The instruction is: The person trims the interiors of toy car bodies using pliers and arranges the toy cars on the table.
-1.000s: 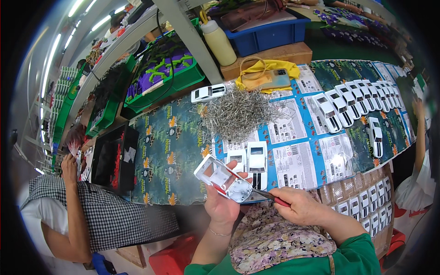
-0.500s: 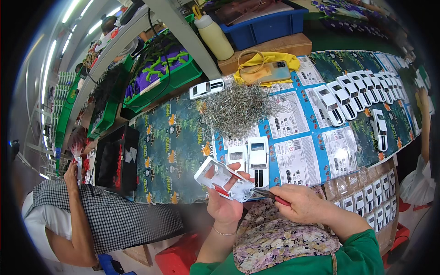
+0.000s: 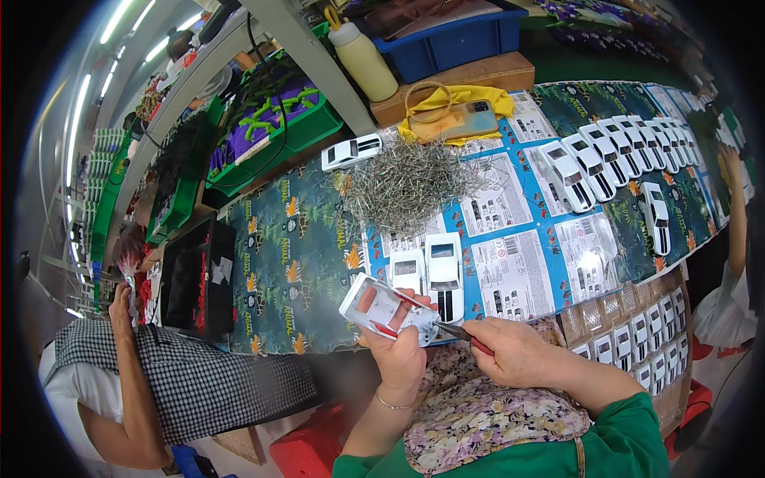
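My left hand (image 3: pixel 400 357) grips a white toy car body (image 3: pixel 358 298), turned so that its hollow inside with red parts faces up. In my right hand (image 3: pixel 514 350) are red-handled pliers (image 3: pixel 457 331). Their dark jaws reach the near right end of the car body; whether they pinch anything there is too small to tell. Just beyond it, two white toy cars stand on the table: one with black stripes (image 3: pixel 443 267) and one partly hidden (image 3: pixel 407 265). A heap of thin metal wire pieces (image 3: pixel 406 185) lies farther back.
Rows of white toy cars (image 3: pixel 590 166) stand at the right, above a clear tray (image 3: pixel 633 346) of more cars. A phone (image 3: pixel 470 121) rests on yellow cloth (image 3: pixel 502 101). Behind are a bottle (image 3: pixel 362 60) and blue bin (image 3: pixel 450 44). A co-worker's arm (image 3: pixel 131 382) is at left.
The whole view has shifted slightly. My left thumb now presses over the inside of the car body, and the body is tilted a little differently. The pliers stay at its right end.
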Demonstrator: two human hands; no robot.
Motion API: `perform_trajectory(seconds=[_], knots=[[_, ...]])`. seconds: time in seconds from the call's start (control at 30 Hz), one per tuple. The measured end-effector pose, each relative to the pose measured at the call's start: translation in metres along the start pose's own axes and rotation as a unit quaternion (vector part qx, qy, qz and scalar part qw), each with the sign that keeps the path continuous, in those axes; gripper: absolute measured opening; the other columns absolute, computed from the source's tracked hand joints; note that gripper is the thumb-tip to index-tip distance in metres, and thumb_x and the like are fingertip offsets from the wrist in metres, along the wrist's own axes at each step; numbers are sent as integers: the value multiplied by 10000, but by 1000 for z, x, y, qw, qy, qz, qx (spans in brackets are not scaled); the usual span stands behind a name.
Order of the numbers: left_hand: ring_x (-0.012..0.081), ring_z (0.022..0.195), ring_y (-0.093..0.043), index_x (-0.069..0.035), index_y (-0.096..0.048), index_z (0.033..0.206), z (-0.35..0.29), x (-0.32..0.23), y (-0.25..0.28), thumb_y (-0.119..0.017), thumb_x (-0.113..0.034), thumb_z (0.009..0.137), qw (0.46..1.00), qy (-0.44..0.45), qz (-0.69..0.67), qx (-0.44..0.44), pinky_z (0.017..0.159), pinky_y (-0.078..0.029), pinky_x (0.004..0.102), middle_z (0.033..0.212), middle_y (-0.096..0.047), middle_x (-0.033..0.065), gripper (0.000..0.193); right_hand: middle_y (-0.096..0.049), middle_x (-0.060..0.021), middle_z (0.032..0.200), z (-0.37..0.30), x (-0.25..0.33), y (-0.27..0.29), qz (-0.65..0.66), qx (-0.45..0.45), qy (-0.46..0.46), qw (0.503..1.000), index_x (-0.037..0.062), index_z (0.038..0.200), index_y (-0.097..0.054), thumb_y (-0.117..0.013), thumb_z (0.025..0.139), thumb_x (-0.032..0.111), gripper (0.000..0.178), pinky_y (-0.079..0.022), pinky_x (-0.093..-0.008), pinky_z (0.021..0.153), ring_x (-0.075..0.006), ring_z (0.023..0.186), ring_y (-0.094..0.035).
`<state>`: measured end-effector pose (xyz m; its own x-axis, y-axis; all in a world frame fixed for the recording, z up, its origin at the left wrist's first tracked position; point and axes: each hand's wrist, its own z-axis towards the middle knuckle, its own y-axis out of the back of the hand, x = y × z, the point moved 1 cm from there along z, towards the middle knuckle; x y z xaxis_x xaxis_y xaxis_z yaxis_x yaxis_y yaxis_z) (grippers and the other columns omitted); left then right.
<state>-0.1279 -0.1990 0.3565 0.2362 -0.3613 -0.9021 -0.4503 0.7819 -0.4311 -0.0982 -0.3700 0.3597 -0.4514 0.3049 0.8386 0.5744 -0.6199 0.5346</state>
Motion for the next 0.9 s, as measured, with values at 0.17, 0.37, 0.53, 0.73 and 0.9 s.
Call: perform_trajectory(seconds=[0.17,0.37,0.53,0.73,0.9], knots=[[283,965,-576,-84,-232,1341,-4,10,4,-313,177,653,997,-50,45,47,878,-483,446,1113,-483,180,741,-536,-125,729,3,7,0,-186,-48,73,979,1,989,-525,-600,731,81,280,-476,-396,564,-296,645,-572],[272,962,-575,-100,-240,1345,-4,14,9,-313,182,636,996,-43,66,47,859,-486,429,1092,-490,167,767,-520,-95,765,11,15,15,-296,32,97,950,-1,1083,-521,-668,638,112,482,-454,-370,570,-256,662,-543],[253,1159,-470,-29,-211,1362,-7,23,19,-327,169,672,995,-30,85,48,1003,-372,383,1280,-396,148,727,-547,-88,736,24,21,28,-329,47,136,933,0,946,-555,-592,686,132,295,-487,-349,556,-245,653,-576],[246,1170,-465,-26,-207,1355,-5,21,20,-333,167,675,992,-36,95,70,995,-373,359,1277,-400,143,718,-575,-95,770,33,21,33,-344,75,164,922,-6,929,-573,-599,690,145,284,-494,-347,567,-241,673,-592],[244,1147,-486,-24,-214,1344,-3,20,19,-327,169,675,990,-39,108,77,977,-391,356,1251,-419,144,705,-551,-73,744,39,22,37,-371,111,176,905,-10,1036,-568,-595,698,154,376,-471,-344,565,-231,662,-572]])
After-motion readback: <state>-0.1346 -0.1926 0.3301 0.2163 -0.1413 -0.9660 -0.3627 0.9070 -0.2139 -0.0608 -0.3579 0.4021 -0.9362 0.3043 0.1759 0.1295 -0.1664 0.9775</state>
